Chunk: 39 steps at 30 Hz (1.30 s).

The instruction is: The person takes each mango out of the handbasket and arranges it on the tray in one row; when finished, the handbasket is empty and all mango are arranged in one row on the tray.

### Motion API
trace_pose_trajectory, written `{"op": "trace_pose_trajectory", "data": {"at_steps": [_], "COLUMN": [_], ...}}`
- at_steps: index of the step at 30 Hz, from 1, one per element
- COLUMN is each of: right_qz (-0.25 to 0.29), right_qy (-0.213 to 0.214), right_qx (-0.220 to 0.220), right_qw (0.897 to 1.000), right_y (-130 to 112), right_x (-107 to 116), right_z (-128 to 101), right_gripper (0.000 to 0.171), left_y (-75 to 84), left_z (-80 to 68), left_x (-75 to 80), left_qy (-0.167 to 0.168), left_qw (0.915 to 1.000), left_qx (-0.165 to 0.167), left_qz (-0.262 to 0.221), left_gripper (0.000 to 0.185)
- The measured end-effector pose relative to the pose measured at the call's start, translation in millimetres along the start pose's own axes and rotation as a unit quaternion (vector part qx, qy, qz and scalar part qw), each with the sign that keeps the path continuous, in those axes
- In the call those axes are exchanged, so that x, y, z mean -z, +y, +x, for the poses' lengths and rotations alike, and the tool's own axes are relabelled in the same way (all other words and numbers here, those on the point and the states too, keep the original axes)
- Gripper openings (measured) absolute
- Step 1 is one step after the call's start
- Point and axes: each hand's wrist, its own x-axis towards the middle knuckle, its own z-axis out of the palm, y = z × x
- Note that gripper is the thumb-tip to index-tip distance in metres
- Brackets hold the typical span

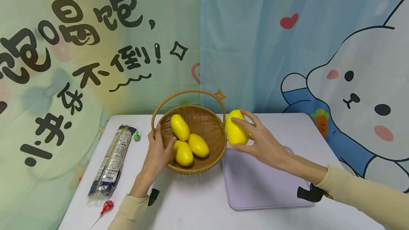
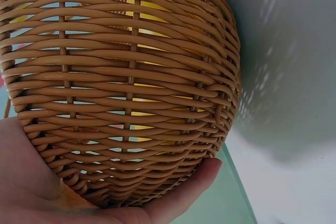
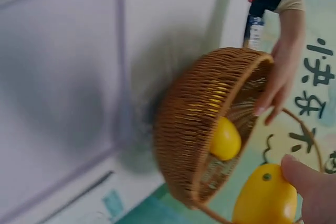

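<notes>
A woven wicker basket (image 1: 204, 116) with an arched handle stands on the white table (image 1: 191, 201) and holds three yellow mangoes (image 1: 180, 127). My left hand (image 1: 158, 149) grips its left rim, thumb over the edge; in the left wrist view the basket's wall (image 2: 126, 87) fills the frame with my palm against it. My right hand (image 1: 255, 136) grips a fourth yellow mango (image 1: 236, 129) just right of the basket, above the table. In the right wrist view that mango (image 3: 265, 198) sits under my thumb beside the basket (image 3: 199, 129).
A pale lilac cutting board (image 1: 255, 180) lies right of the basket under my right hand. A long wrapped packet (image 1: 112, 159) lies at the table's left, with a green candy (image 1: 136, 136) near it and a red lollipop (image 1: 107, 207) by the front edge. Printed curtains hang behind.
</notes>
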Motion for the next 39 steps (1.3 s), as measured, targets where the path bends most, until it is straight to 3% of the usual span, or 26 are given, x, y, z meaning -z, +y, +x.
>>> {"op": "trace_pose_trajectory", "data": {"at_steps": [5,12,22,39], "right_qz": [-0.009,0.01,0.003,-0.011], "right_qy": [0.003,-0.044,-0.074,-0.086], "right_qx": [-0.026,-0.076,-0.068,-0.063], "right_qw": [1.0,0.996,0.995,0.994], "right_y": [22,50,71,71], "right_x": [-13,-51,-99,-103], "right_z": [-12,-36,-67,-72], "right_gripper": [0.076,0.077,0.077,0.078], "left_y": [0.5,1.4,0.4,0.7], "left_z": [-0.3,-0.6,-1.2,-0.4], "left_x": [0.0,0.0,-0.4,-0.8], "left_qy": [0.0,0.003,0.0,-0.001], "left_qw": [1.0,1.0,1.0,1.0], "left_qx": [0.003,0.002,0.006,0.008], "left_qz": [-0.001,0.0,-0.002,-0.002], "left_gripper": [0.085,0.086,0.086,0.085]}}
